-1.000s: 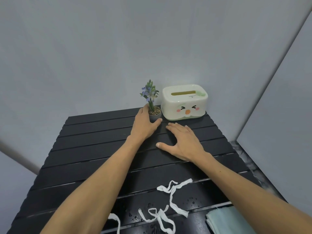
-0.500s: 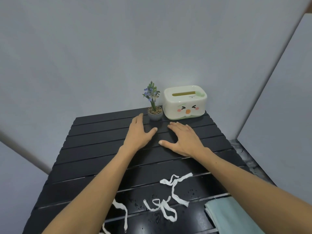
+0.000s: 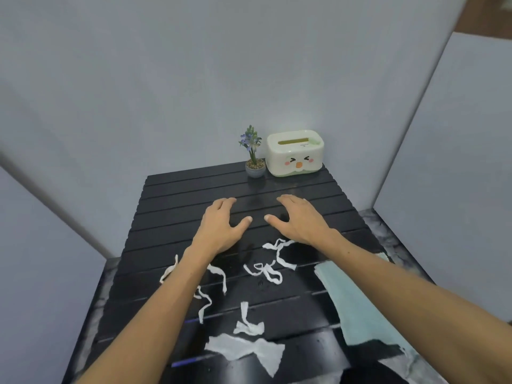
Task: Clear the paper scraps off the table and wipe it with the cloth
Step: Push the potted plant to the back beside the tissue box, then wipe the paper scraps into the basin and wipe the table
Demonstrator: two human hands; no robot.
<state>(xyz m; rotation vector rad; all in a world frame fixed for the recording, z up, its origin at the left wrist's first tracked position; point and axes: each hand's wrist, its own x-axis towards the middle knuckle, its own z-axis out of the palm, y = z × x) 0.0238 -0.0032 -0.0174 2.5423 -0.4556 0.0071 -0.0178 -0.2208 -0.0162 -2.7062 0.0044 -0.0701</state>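
White paper scraps [image 3: 264,271] lie strewn over the near half of the black slatted table [image 3: 177,195], thin strips in the middle and a larger torn piece [image 3: 246,349] near the front edge. A pale green cloth [image 3: 357,306] lies flat at the table's right side, partly under my right forearm. My left hand [image 3: 220,227] and my right hand [image 3: 300,218] hover palm down over the middle of the table, fingers spread and slightly curled, holding nothing. Both hands are just beyond the nearest strips.
A small potted plant with purple flowers [image 3: 253,156] and a cream tissue box with a cartoon face [image 3: 295,153] stand at the table's far edge. Grey panels wall in the table behind and on both sides. Water drops glisten among the scraps.
My left hand has let go of the plant pot, and both hands have drawn back toward me from the far edge. The view has tilted down, showing more scraps and cloth.
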